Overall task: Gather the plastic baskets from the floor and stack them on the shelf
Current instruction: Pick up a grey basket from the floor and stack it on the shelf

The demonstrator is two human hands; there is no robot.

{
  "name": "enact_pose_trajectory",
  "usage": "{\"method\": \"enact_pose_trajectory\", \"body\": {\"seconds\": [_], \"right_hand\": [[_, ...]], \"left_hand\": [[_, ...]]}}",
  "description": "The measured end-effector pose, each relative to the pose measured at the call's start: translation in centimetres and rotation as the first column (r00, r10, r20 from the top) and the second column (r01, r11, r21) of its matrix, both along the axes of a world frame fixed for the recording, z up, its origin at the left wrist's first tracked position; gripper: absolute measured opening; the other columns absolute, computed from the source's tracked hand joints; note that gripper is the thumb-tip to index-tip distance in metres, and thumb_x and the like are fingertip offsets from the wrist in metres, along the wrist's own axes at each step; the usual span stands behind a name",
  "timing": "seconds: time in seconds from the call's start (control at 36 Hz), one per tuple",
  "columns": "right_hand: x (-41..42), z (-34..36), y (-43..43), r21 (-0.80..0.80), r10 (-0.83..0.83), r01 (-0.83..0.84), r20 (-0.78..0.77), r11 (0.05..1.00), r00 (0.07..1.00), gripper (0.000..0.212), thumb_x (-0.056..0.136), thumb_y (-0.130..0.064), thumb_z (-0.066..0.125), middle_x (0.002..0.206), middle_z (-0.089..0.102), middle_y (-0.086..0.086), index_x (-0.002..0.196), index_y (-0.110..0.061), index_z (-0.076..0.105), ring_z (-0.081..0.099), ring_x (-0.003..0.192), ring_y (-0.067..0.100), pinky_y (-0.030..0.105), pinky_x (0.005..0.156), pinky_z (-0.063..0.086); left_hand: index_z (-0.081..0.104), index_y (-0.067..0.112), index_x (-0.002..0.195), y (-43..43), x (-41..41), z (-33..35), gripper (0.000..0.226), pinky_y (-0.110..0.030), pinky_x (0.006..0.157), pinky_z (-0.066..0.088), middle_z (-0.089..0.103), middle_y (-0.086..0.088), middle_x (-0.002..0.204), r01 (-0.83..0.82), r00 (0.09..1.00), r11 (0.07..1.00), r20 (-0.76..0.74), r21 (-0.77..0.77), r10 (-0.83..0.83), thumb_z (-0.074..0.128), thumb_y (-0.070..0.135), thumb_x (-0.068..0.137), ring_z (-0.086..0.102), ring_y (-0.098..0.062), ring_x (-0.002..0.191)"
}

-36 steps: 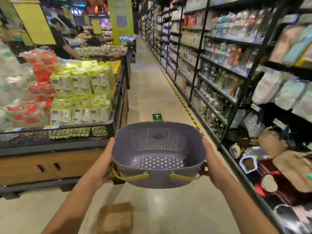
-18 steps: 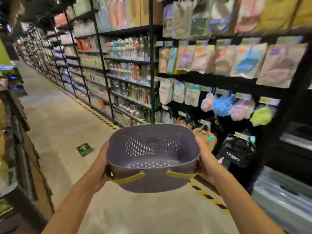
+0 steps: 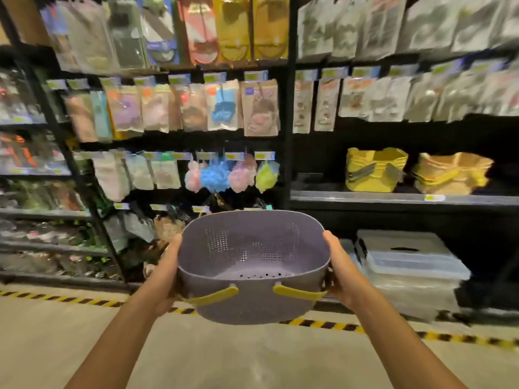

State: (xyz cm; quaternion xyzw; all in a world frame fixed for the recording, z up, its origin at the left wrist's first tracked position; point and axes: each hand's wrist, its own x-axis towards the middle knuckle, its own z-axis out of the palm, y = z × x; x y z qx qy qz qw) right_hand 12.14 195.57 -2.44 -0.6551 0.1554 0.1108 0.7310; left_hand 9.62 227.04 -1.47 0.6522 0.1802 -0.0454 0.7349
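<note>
At frame centre, purple basket held in the air, my left hand and right hand clamped on its two sides, most fingers hidden behind it. Risk, I'd say: tilted drop onto yellow stack at right middle jams it or shoves stack off shelf

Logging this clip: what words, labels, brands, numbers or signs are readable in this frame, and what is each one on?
No text is readable; motion blur smears everything.
Rail price tags: yellow and blue, print unreadable.
Hanging packets: printing blurred.
Shelf-edge tag under the yellow baskets: unreadable.
Purple basket: no marking visible.
</note>
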Motion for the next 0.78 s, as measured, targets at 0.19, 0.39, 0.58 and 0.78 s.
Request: {"method": "enact_pose_trajectory", "body": {"seconds": [0.19,0.39,0.58,0.78], "right_hand": [[1.1,0.6,-14.0,-0.019,-0.208,0.209,0.028,0.978,0.978,0.045,0.099,-0.063,0.037,0.109,0.066,-0.005,0.107,-0.03,0.066,0.059,0.099,0.016,0.046,0.1,0.049],[1.6,0.7,-27.7,-0.07,-0.374,0.379,0.078,0.923,0.924,0.04,0.099,-0.063,0.035,0.12,0.064,-0.007,0.113,-0.038,0.062,0.057,0.113,0.017,0.04,0.094,0.047],[-0.3,0.0,-39.5,-0.019,-0.546,0.548,0.062,0.836,0.836,0.055,0.098,-0.065,0.037,0.132,0.063,-0.005,0.133,-0.029,0.061,0.06,0.115,0.018,0.042,0.1,0.051],[-2.4,0.3,-47.4,-0.052,-0.725,0.724,0.001,0.687,0.688,0.06,0.082,-0.079,0.046,0.13,0.065,-0.009,0.121,-0.037,0.067,0.058,0.119,0.023,0.05,0.098,0.052]], "left_hand": [[0.073,0.026,0.098,-15.2,7.5,0.5,0.045,-0.039,0.076,0.052,0.078,-0.001,0.101,0.15,0.988,0.989,0.033,-0.014,-0.149,0.04,0.056,0.102,0.069,-0.022,0.093],[0.073,0.029,0.113,-29.4,14.4,-0.7,0.053,-0.048,0.099,0.051,0.076,-0.003,0.114,0.351,0.936,0.935,0.019,-0.043,-0.35,0.038,0.066,0.099,0.068,-0.028,0.11],[0.072,0.032,0.116,-43.5,19.1,-1.7,0.054,-0.055,0.107,0.047,0.073,-0.004,0.122,0.558,0.828,0.827,-0.011,-0.071,-0.56,0.038,0.07,0.096,0.065,-0.03,0.117],[0.071,0.032,0.122,-56.1,22.8,-1.8,0.054,-0.053,0.107,0.047,0.074,0.0,0.122,0.756,0.652,0.651,-0.005,-0.077,-0.758,0.042,0.069,0.096,0.066,-0.027,0.117]]}}
